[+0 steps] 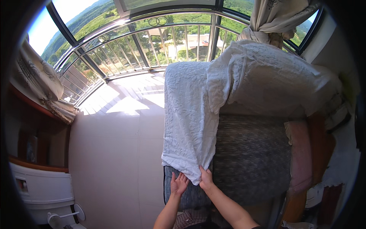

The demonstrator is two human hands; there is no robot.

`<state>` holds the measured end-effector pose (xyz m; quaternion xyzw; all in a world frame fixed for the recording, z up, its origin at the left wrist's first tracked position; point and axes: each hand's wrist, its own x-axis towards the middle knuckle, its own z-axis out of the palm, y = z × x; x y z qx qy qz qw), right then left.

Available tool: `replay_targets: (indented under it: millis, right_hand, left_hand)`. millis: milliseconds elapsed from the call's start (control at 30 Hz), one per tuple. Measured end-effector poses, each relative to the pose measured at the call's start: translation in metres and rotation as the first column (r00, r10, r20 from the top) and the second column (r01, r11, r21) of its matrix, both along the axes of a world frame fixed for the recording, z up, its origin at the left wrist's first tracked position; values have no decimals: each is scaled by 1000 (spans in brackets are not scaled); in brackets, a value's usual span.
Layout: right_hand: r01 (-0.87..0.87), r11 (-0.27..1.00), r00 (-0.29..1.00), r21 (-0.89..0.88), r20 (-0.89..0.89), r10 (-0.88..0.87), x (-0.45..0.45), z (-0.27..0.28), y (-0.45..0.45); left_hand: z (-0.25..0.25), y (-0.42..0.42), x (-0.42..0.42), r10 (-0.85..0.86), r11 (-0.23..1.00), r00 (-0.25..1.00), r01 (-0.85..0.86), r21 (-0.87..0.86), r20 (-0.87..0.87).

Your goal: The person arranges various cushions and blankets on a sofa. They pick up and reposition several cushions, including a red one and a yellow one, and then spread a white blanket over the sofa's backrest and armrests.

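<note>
A white textured blanket [186,114] lies lengthwise over the edge of a grey upholstered sofa bed [251,157] and rises into a draped heap at the back right. My right hand [206,178] grips the blanket's near corner, thumb on top. Just left of that corner, my left hand [179,184] is palm up with its fingers apart, the fingertips close to the folded hem; whether they touch it I cannot tell. Below the hem, a strip of the grey cushion shows under my hands.
A pink pillow [300,156] lies at the sofa bed's right end. Pale floor tiles [114,160] stretch along the left. A metal railing [171,43] runs before the windows, with tied curtains [40,74] beside it. At the lower left stand a white cabinet [45,183] and a white lamp-like object [65,214].
</note>
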<state>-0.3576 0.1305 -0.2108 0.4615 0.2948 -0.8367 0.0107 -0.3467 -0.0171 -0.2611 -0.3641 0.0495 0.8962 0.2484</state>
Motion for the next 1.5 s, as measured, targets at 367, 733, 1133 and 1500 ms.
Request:
replay_targets:
  millis: [367,733,1133,1500]
  right_hand:
    - [12,976,1000,217,-6,-11,14,-35,48]
    - [-76,997,987,-17,142,77,69,-42,75]
    - [112,984,994,-140,36,-108,141,8,85]
    - [281,945,934,-166,-178,-309,218,50,111]
  left_hand:
    - [-47,-103,-80,90,895,993,-114,-432,-75]
    - [-121,-102,-8,-78,687,905,352,-635,418]
    - [-116,-20,5,-547,432,711,691,-579,441]
    - [-72,106,80,-943,325,307,934,-150,-130]
